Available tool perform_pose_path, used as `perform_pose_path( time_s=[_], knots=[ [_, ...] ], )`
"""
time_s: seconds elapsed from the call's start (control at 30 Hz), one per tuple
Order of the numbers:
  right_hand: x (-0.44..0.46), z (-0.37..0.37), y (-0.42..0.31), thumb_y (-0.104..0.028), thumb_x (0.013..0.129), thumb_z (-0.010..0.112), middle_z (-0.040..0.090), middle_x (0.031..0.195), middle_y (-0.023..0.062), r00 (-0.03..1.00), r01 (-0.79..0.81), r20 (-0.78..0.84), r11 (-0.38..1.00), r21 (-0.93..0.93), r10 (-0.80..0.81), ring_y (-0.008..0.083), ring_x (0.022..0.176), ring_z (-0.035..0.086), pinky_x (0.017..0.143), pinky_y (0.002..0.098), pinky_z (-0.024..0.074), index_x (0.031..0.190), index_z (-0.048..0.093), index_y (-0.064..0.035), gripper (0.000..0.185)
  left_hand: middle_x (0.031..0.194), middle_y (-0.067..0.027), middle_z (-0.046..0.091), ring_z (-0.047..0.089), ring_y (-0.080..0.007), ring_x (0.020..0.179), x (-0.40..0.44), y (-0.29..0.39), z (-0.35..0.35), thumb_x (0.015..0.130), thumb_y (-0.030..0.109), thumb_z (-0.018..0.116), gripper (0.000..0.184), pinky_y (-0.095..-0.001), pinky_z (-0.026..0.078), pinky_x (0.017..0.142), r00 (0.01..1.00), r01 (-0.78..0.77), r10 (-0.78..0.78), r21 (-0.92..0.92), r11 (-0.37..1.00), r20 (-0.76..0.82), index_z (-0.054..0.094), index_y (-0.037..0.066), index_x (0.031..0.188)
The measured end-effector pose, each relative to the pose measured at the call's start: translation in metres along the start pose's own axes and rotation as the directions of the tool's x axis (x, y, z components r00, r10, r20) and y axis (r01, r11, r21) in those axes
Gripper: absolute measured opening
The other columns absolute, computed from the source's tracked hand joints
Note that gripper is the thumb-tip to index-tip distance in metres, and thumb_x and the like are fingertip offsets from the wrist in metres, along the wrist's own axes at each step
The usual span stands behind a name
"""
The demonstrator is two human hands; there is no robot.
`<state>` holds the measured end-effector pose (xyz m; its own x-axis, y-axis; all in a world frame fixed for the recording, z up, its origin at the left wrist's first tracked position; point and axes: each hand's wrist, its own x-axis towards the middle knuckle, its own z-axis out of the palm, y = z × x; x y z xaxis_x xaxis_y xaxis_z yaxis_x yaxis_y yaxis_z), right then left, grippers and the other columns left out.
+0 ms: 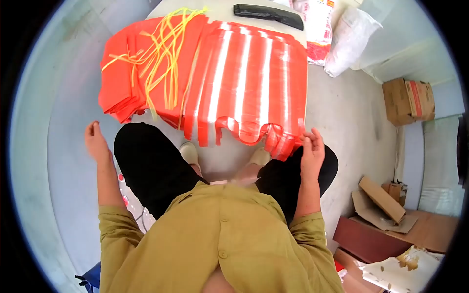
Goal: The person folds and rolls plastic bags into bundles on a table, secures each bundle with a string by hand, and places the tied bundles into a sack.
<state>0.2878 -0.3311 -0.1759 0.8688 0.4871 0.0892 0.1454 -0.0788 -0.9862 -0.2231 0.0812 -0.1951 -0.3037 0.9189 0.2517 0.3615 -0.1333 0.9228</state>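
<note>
Red plastic bags (250, 78) are streaked with white. Left hand (99, 144) and right hand (311, 155) are held empty, fingers loosely parted.

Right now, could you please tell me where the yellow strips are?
In the head view, the yellow strips lie on the plain red stack at the person's left side of the table, just left of the glossy red pile.

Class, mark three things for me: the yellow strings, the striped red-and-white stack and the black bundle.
Yellow strings (172, 56): head view, on the middle of the loose strands.
Striped red-and-white stack (244, 80): head view, on the middle of its top face.
Black bundle (268, 16): head view, midway along its length.
</note>
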Motion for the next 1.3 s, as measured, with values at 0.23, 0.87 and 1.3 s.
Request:
perform_pose_path(
  time_s=[0.23, 0.87, 1.3],
  knots=[
    [0.005, 0.006, 0.006, -0.004, 0.101, 0.059, 0.064, 0.134, 0.0134, 0.996, 0.042, 0.082, 0.997, -0.057, -0.038, 0.0202, 0.114, 0.066, 0.100, 0.0337, 0.0527, 0.142, 0.058, -0.0022, 0.041, 0.108, -0.0091, 0.070, 0.066, -0.0214, 0.107, -0.149, 0.153, 0.112, 0.097, 0.008, 0.067, 0.019, -0.0353, 0.052, 0.094, 0.661, -0.328, 0.239, -0.013, 0.945, 0.711, 0.069, 0.003, 0.115],
    [0.004, -0.040, -0.024, -0.012, 0.104, 0.057, 0.072, 0.114, 0.0032, 0.748, -0.324, 0.591, 0.943, -0.069, 0.301, 0.0056, 0.078, 0.059, 0.062, 0.0220, 0.0461, 0.139, 0.060, -0.0017, 0.037, 0.157, -0.0160, 0.046, 0.039, -0.0379, 0.149, -0.260, 0.186, 0.194, 0.078, 0.013, 0.086, 0.073, -0.0529, 0.036, 0.119, -0.059, -0.801, 0.378, -0.270, 0.535, 0.924, 0.057, 0.014, 0.145],
    [0.009, 0.027, -0.040, -0.002, 0.084, 0.073, 0.066, 0.124, 0.0152, 0.709, 0.612, 0.590, 0.752, -0.244, -0.386, 0.0367, 0.115, 0.062, 0.096, 0.0444, 0.0528, 0.115, 0.068, -0.0040, 0.032, 0.160, -0.0174, 0.040, 0.034, -0.0395, 0.152, -0.260, 0.169, 0.181, 0.074, 0.012, 0.087, 0.090, -0.0571, 0.031, 0.122, 0.080, -0.809, 0.380, -0.162, 0.564, 0.921, 0.046, 0.014, 0.154]
  ],
)
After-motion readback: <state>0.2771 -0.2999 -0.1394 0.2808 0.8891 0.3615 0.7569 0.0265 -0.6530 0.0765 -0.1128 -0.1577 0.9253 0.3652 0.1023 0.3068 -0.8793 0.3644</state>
